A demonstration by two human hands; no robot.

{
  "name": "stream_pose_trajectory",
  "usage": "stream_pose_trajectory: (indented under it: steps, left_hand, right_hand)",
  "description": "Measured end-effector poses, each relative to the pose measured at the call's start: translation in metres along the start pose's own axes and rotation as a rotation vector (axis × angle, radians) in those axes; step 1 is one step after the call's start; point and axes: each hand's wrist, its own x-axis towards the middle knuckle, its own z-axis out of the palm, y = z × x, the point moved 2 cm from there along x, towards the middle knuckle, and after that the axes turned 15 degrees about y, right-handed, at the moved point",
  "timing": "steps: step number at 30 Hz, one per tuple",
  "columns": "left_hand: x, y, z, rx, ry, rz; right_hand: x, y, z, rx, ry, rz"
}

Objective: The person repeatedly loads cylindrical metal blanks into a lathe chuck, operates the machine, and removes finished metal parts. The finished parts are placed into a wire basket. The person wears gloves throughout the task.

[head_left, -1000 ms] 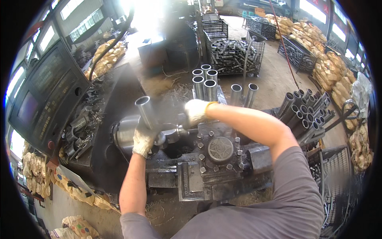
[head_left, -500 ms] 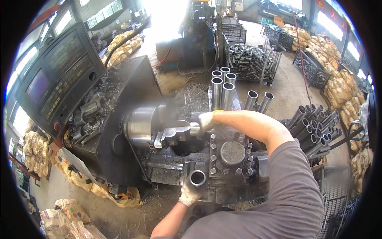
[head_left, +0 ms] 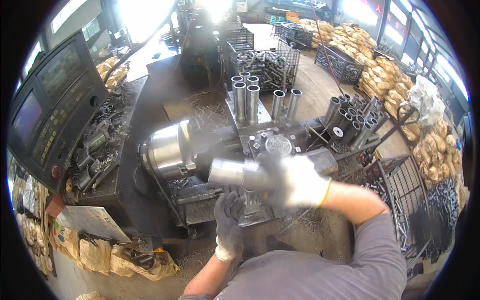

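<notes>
A shiny metal tube point(head_left: 225, 172) lies sideways in front of the lathe chuck point(head_left: 167, 152), apart from its jaws. My right hand point(head_left: 300, 182), in a white glove with a dark palm side, is closed around the tube's right part; motion smears its fingers. Just left of and below it, my left hand point(head_left: 229, 217), also gloved, has its fingers stretched upward and holds nothing. Close to its fingertips stands a short metal piece point(head_left: 251, 202), partly hidden under the right hand; what it rests on is unclear. Behind the right hand is the tool post point(head_left: 278, 145) with its round cap.
Several tubes point(head_left: 252, 102) stand upright behind the tool post, with a bundle of more tubes point(head_left: 350, 117) to the right. The control panel point(head_left: 55, 110) rises at left beside a chip-covered ledge point(head_left: 102, 150). A mesh cart point(head_left: 400, 190) stands at right; sacks point(head_left: 140, 262) lie lower left.
My right hand has moved from the chuck toward me with a shiny tube. The upright tube has left my left hand, which has opened. The view has shifted to the right.
</notes>
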Motion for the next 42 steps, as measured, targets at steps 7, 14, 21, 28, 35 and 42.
stream_pose_trajectory:
  steps: [7,14,21,28,35,42]
  left_hand:
    - [-0.026,-0.025,-0.020,-0.123,0.528,-0.634]
    - [-0.045,-0.082,-0.072,-0.153,0.366,-0.738]
    - [-0.046,-0.079,-0.109,-0.175,0.519,-0.734]
    - [0.048,-0.041,0.022,1.084,0.127,0.343]
    - [0.084,-0.047,-0.035,0.759,0.258,0.217]
    - [0.046,-0.017,-0.095,-0.381,0.391,-0.412]
  right_hand:
    - [-0.122,-0.008,0.124,0.166,-0.331,0.532]
    - [-0.185,0.061,0.213,0.624,-0.652,0.755]
    - [-0.155,0.038,0.164,0.715,-0.453,0.546]
    - [-0.160,0.133,0.115,0.384,-0.033,0.699]
    - [-0.183,0.088,0.095,-0.032,-0.505,0.431]
    - [-0.157,0.007,0.227,0.187,-0.095,0.322]
